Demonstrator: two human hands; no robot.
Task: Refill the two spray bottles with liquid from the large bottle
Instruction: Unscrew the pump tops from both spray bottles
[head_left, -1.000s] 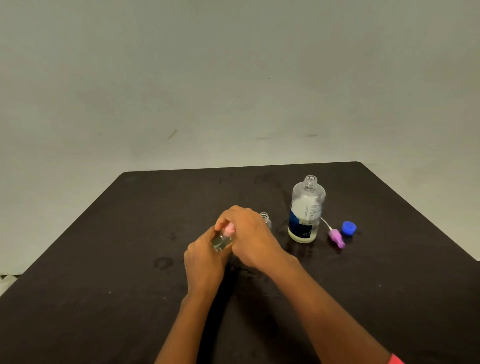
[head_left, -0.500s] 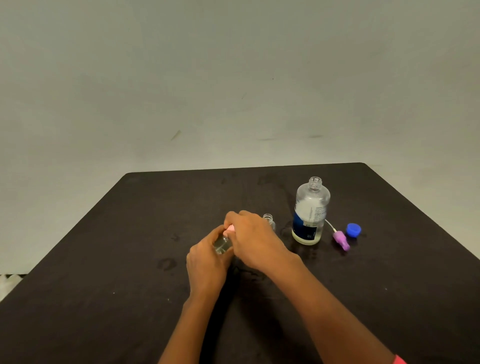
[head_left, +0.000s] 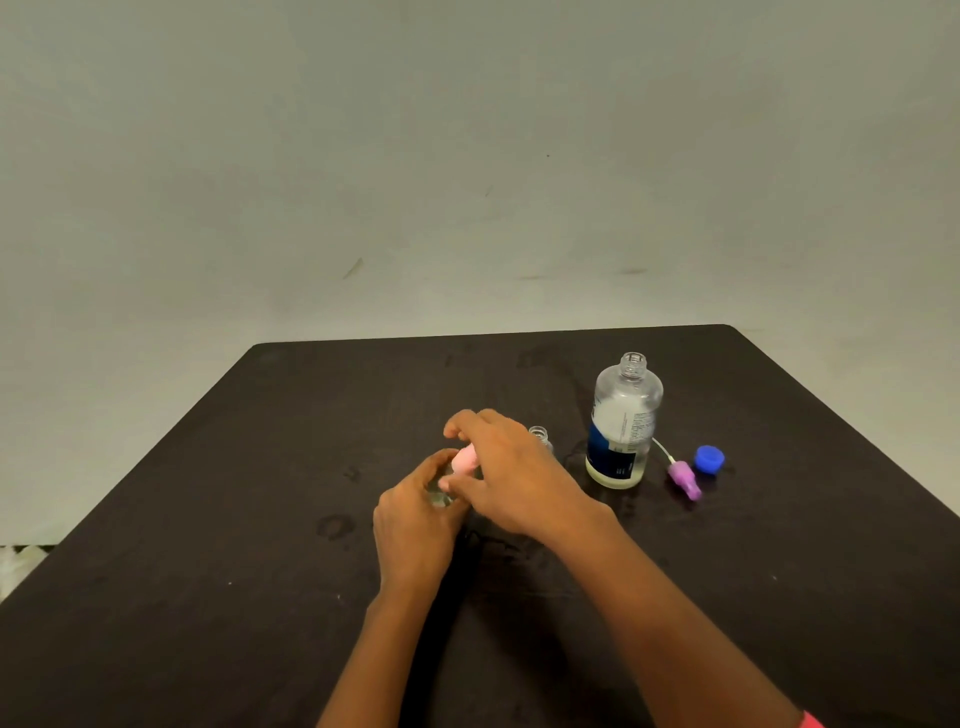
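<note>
Inspected one head-camera view of a dark table set against a plain grey wall. Took the table centre as the dial, with twelve o'clock toward the wall.

Found both hands together near the dial centre. Recorded the left hand curled round the clear glass body of a small spray bottle, gripping it firmly. Noted a pink sprayer head seated on top of that bottle, leaning toward one o'clock. Recorded the right hand arched over the head from four o'clock, thumb laid against its near side, index finger lifted clear above it. Could not confirm any closure of the remaining fingers on the head; entered the right-hand grip as undetermined.

Located a second small bottle, uncapped and upright, just beyond the right knuckles at one o'clock, largely hidden by that hand. Located the large bottle upright at two o'clock, neck open, some clear liquid inside, dark blue label on the lower half.

Found a purple sprayer head lying flat at three o'clock of the large bottle, its white dip tube pointing back toward that bottle. Found a blue cap close beside the purple head, at its one o'clock. Noted a pink band on the right arm at the lower frame edge.
</note>
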